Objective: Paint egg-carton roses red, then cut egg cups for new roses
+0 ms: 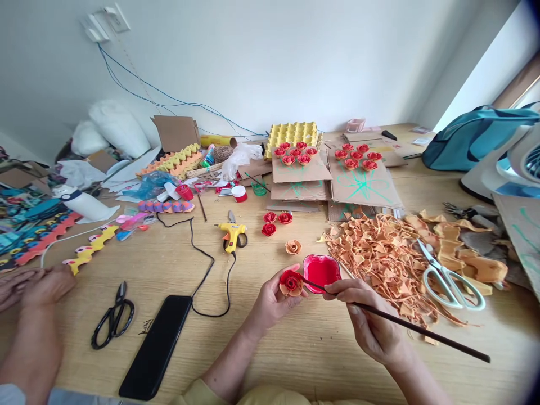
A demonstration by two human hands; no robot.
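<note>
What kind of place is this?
Likely a small craft workroom or a home craft table: a yellow glue gun, red paint in a shallow dish, and a heap of orange trimmings show it.

The worktop [253, 259] presents a smooth, pale wood-grain finish with low sheen. At five o'clock, the rose [291, 283] shows matt orange pulp partly coated in glossier red paint. Noted: glossy black phone [156, 343] at seven, smooth yellow plastic glue gun [231, 235] at eight, rough matt pulp egg tray [292, 135] at one.

A phone [156, 347] (screen dark) lies near black scissors [120, 302].
</note>
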